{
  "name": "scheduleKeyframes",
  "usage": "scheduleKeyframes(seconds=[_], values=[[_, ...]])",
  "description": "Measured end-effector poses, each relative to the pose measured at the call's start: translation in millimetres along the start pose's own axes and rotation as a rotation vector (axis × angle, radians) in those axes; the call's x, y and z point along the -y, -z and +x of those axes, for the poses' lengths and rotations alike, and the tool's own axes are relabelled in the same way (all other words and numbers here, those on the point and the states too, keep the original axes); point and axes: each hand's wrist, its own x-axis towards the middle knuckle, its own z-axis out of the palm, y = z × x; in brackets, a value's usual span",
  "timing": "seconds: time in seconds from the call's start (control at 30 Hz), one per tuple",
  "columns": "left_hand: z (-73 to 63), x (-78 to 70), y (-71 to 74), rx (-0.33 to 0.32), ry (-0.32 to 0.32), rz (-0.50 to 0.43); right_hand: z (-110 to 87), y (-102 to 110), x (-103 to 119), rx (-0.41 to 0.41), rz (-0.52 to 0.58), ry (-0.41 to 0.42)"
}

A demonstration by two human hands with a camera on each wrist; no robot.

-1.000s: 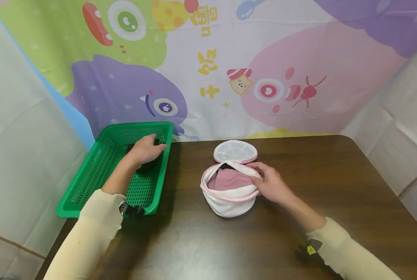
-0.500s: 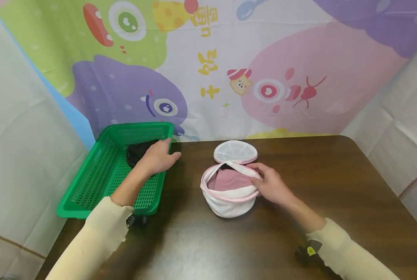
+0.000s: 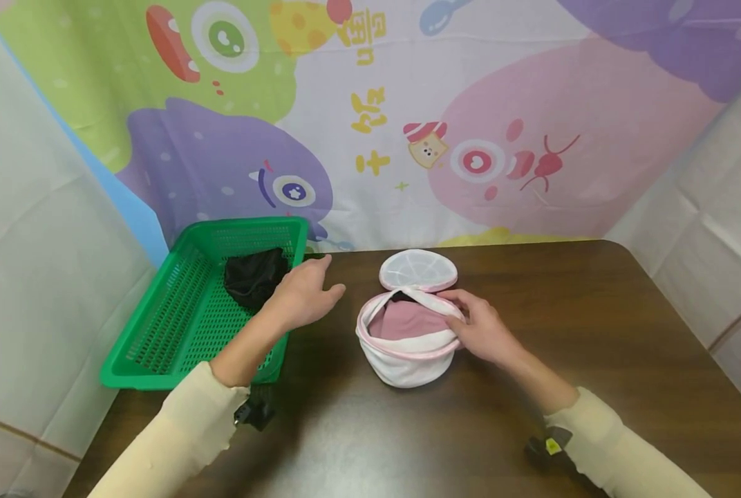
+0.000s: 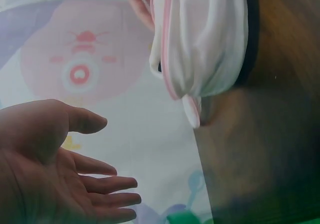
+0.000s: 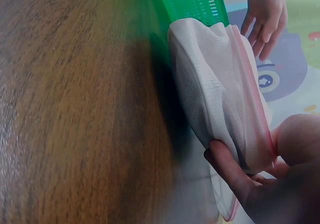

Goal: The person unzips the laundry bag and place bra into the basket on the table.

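Observation:
A white mesh laundry bag with pink trim stands on the table, its round lid folded back behind it. Folded pink cloth lies inside, with a bit of black showing behind it. My right hand grips the bag's right rim, thumb at the rim and fingers round the side, as the right wrist view also has it. Between basket and bag, my left hand hovers with fingers spread and nothing in it; the left wrist view shows its bare palm.
A green plastic basket stands at the table's left, a crumpled black cloth in its right half. Behind the brown table hangs a cartoon-printed curtain.
My left hand has come out from over the basket, moving right and a little nearer, uncovering the black cloth. My right hand and the bag have stayed put.

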Motion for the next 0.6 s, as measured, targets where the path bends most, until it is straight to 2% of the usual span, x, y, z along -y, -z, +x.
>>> scheduleKeyframes(seconds=[0.17,0.33,0.6], values=[[-47.3,-59.7,25.1,0.018,-0.016,0.010,0.1,0.0,-0.7,-0.006,-0.004,0.004],[-51.4,-70.0,15.6,-0.010,-0.051,0.016,-0.1,-0.1,-0.3,-0.006,0.000,0.004],[-55.6,-79.0,2.6,-0.083,-0.115,-0.062,-1.2,-0.8,0.1,-0.010,0.010,0.009]])
